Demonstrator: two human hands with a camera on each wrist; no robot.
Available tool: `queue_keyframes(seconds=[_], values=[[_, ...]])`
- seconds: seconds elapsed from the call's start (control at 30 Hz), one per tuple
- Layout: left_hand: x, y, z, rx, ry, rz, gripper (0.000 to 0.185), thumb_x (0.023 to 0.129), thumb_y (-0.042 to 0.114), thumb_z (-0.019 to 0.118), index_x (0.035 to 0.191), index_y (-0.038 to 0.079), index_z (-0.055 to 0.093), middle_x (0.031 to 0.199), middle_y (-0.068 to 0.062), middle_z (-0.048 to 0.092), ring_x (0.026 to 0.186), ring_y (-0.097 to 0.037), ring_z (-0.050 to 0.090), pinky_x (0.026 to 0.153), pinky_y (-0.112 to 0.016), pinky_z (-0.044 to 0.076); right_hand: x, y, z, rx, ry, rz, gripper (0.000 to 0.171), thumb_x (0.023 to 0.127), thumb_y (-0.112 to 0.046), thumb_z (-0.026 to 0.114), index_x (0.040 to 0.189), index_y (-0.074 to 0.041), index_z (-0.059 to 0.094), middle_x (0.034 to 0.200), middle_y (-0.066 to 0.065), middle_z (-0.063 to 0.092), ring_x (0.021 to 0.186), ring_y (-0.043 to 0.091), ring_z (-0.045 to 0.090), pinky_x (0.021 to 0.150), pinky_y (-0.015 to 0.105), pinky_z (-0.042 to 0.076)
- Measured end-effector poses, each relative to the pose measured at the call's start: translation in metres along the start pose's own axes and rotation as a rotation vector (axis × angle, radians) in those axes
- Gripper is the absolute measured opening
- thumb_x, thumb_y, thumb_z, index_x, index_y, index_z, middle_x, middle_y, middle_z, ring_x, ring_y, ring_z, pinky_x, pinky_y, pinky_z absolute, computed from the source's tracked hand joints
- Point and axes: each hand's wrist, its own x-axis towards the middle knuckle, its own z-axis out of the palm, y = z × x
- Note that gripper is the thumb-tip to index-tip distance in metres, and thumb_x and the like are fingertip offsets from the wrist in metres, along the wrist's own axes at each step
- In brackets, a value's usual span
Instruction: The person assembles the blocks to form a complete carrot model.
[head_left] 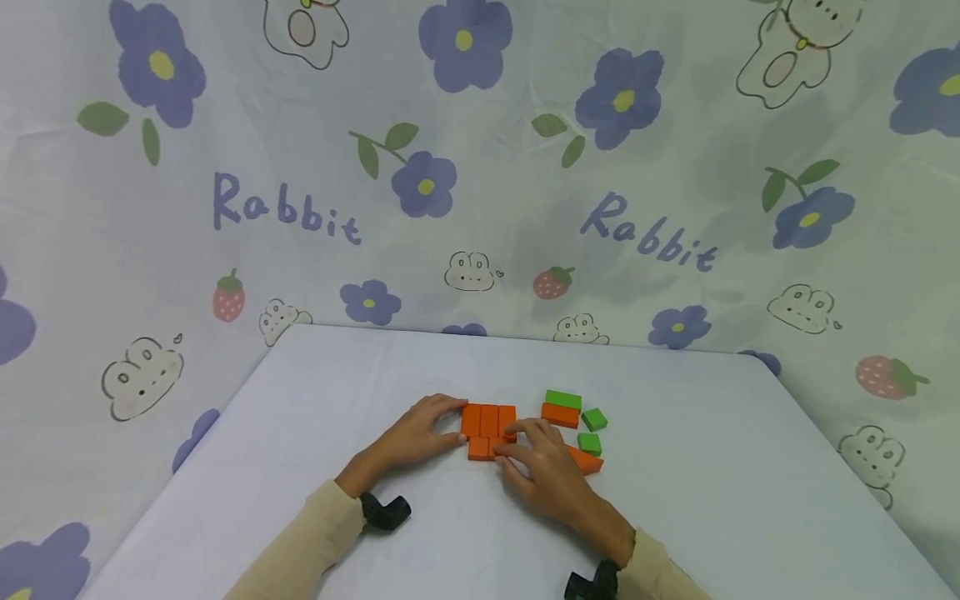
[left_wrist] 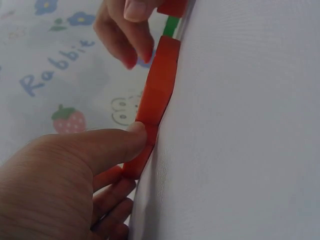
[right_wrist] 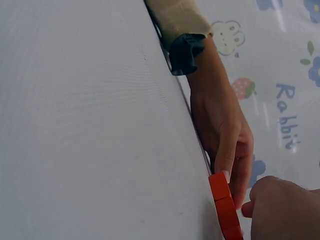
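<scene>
Flat orange blocks (head_left: pixel 489 419) lie side by side in a compact group on the white table: three long ones in the far row, smaller ones in the near row. My left hand (head_left: pixel 415 432) holds the left end of the group, index fingertip at the far corner and thumb at the near side. In the left wrist view that thumb (left_wrist: pixel 112 142) presses against the orange side. Over the group's right part, my right hand (head_left: pixel 547 471) has loosely bent fingers, with a gap between fingertips and blocks in the left wrist view. It partly covers the near row.
Right of the group lie a green block (head_left: pixel 563 399) beside an orange block (head_left: pixel 561 415), and two small green blocks (head_left: pixel 594 419). A pointed orange piece (head_left: pixel 587 460) lies partly behind my right hand. A printed cloth (head_left: pixel 480 167) hangs behind the table (head_left: pixel 712 475).
</scene>
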Motion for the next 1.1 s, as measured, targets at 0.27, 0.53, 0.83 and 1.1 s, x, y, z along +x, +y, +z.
queue_keyframes(seconds=[0.27, 0.53, 0.83, 1.1], values=[[0.001, 0.003, 0.001, -0.018, 0.003, -0.026, 0.060, 0.091, 0.036, 0.073, 0.144, 0.017, 0.053, 0.145, -0.004, 0.054, 0.139, -0.029, 0.044, 0.115, -0.056, 0.036, 0.016, 0.004, -0.049, 0.099, 0.063, 0.050, 0.019, 0.090, -0.016, 0.075, 0.109, -0.014, 0.074, 0.109, 0.000, 0.066, 0.103, 0.018, 0.063, 0.087, 0.034, 0.059], [-0.001, -0.001, -0.001, 0.006, 0.014, -0.065, 0.059, 0.091, 0.036, 0.073, 0.144, 0.020, 0.053, 0.145, -0.002, 0.054, 0.140, -0.027, 0.044, 0.117, -0.054, 0.036, -0.015, 0.053, -0.090, 0.076, -0.024, 0.292, 0.022, 0.089, -0.008, 0.074, 0.111, -0.007, 0.072, 0.099, 0.001, 0.065, 0.085, 0.013, 0.062, 0.070, 0.024, 0.059], [-0.003, -0.003, 0.001, -0.007, -0.003, -0.042, 0.060, 0.091, 0.037, 0.073, 0.145, 0.019, 0.053, 0.145, -0.003, 0.054, 0.140, -0.028, 0.044, 0.116, -0.055, 0.036, -0.064, 0.072, -0.075, 0.209, -0.012, 0.256, 0.029, 0.085, -0.012, 0.079, 0.112, -0.006, 0.070, 0.098, 0.000, 0.066, 0.081, 0.005, 0.058, 0.063, 0.018, 0.054], [0.000, 0.001, 0.000, -0.006, -0.005, -0.035, 0.060, 0.091, 0.037, 0.072, 0.145, 0.019, 0.052, 0.147, -0.003, 0.052, 0.141, -0.029, 0.043, 0.117, -0.055, 0.035, -0.064, 0.069, -0.074, 0.181, 0.006, 0.268, 0.028, 0.087, -0.015, 0.078, 0.113, -0.009, 0.070, 0.105, -0.001, 0.066, 0.088, 0.009, 0.060, 0.069, 0.021, 0.055]])
